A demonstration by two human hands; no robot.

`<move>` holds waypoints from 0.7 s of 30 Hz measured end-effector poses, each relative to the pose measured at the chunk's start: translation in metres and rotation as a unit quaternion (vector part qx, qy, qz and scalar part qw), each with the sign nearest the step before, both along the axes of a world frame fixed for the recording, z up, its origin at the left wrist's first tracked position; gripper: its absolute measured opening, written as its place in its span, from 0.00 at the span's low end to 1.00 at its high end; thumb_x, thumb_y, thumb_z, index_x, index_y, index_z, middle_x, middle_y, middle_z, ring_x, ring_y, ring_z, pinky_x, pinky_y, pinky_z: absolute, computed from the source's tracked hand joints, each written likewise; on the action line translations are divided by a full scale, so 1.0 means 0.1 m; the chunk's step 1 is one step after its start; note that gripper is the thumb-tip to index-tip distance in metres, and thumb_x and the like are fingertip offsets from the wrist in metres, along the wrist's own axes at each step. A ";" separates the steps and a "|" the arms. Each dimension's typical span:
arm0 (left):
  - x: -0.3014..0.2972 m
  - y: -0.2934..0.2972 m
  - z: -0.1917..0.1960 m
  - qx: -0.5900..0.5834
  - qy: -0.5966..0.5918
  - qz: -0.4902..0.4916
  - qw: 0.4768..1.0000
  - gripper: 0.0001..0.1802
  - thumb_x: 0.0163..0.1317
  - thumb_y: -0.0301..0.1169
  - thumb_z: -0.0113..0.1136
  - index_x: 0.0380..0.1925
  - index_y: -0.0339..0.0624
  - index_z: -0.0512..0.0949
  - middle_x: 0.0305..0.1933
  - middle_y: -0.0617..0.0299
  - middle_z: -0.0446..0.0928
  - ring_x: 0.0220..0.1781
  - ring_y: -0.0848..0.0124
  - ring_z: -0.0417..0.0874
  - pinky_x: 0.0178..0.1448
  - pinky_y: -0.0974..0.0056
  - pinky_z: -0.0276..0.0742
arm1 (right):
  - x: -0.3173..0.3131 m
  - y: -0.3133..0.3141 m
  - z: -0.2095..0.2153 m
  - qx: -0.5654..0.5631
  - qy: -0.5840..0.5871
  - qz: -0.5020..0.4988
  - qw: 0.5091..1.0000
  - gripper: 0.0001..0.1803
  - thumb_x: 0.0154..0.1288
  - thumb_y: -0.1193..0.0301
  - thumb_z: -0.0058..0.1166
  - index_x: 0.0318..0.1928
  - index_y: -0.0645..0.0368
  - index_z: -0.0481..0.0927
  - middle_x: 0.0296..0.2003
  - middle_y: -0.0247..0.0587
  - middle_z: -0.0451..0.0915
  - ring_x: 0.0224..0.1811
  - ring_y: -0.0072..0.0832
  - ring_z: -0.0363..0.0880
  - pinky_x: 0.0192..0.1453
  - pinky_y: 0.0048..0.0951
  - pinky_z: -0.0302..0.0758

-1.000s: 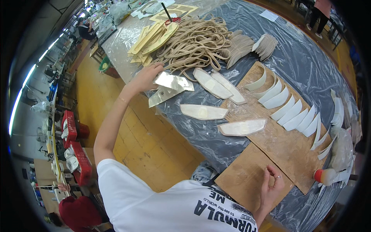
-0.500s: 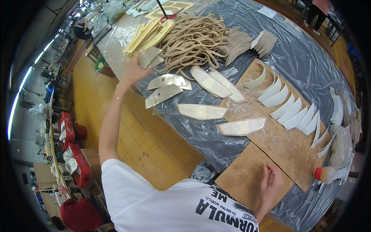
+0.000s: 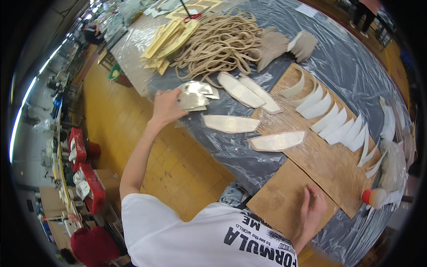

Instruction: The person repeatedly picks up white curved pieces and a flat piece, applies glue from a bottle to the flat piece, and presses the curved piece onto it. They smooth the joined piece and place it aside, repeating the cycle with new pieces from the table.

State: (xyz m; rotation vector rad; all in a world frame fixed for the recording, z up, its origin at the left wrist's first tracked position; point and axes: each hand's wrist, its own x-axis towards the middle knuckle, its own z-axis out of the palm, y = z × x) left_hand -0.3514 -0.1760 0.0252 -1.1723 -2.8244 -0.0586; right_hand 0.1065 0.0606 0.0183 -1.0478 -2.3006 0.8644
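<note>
Red boxes (image 3: 78, 149) with white items in them are seen on the floor at the far left, and a second red one (image 3: 91, 189) is stacked just below, beside a plain brown carton (image 3: 111, 178). A small white sheet (image 3: 307, 10) lies flat on the plastic-covered table at the top. No screens are seen.

A tangle of tan cord (image 3: 220, 42) lies on the plastic-covered tabletop (image 3: 356, 66) beside a stack of yellowish strips (image 3: 171, 42). Curved white pieces (image 3: 331, 122) line a brown board (image 3: 329, 164). An orange-capped bottle (image 3: 373, 197) lies near its edge. Red crates (image 3: 86, 175) sit on the yellow floor (image 3: 178, 164).
</note>
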 end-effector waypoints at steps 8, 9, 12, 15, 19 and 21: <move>-0.29 0.10 -0.03 -0.004 -0.035 -0.060 0.998 0.31 0.39 0.37 0.72 0.47 0.41 0.78 0.41 0.51 0.81 0.47 0.54 0.80 0.60 0.51 0.62 | 0.11 0.03 -0.05 0.010 -0.019 -0.016 1.000 0.06 0.61 0.73 0.62 0.38 0.59 0.84 0.36 0.43 0.84 0.38 0.41 0.83 0.41 0.35 0.78; -0.30 0.08 -0.09 0.003 -0.035 -0.057 0.998 0.31 0.39 0.37 0.72 0.47 0.41 0.78 0.43 0.51 0.81 0.47 0.53 0.80 0.60 0.51 0.62 | 0.12 0.03 -0.05 0.013 -0.015 -0.026 0.999 0.06 0.61 0.73 0.62 0.38 0.59 0.84 0.36 0.43 0.84 0.38 0.41 0.83 0.42 0.35 0.78; -0.30 -0.03 -0.29 0.045 -0.022 -0.080 0.996 0.33 0.39 0.35 0.70 0.50 0.40 0.75 0.45 0.50 0.81 0.49 0.52 0.80 0.62 0.52 0.63 | 0.15 0.02 -0.05 0.016 -0.010 -0.044 0.999 0.06 0.61 0.72 0.62 0.38 0.58 0.84 0.35 0.42 0.84 0.38 0.41 0.83 0.42 0.36 0.78; -0.22 -0.14 -0.40 0.117 -0.109 -0.075 0.984 0.36 0.38 0.31 0.69 0.54 0.40 0.72 0.46 0.52 0.78 0.54 0.52 0.77 0.62 0.54 0.66 | 0.18 0.01 -0.05 0.023 -0.014 -0.037 0.999 0.06 0.62 0.71 0.62 0.38 0.58 0.84 0.36 0.42 0.83 0.38 0.40 0.82 0.43 0.36 0.78; -0.15 -0.18 -0.43 0.177 -0.027 -0.128 0.975 0.37 0.37 0.26 0.68 0.54 0.41 0.71 0.53 0.53 0.71 0.57 0.52 0.72 0.62 0.53 0.67 | 0.24 0.08 -0.06 0.048 -0.013 -0.034 0.998 0.07 0.62 0.70 0.61 0.39 0.58 0.83 0.36 0.41 0.83 0.38 0.40 0.81 0.43 0.36 0.77; -0.17 -0.19 -0.43 0.171 -0.074 -0.092 0.978 0.35 0.37 0.25 0.68 0.53 0.40 0.72 0.54 0.53 0.69 0.57 0.52 0.72 0.63 0.53 0.66 | 0.28 0.13 -0.05 0.051 -0.014 -0.041 0.998 0.07 0.63 0.70 0.60 0.40 0.59 0.83 0.35 0.41 0.82 0.38 0.40 0.81 0.43 0.36 0.77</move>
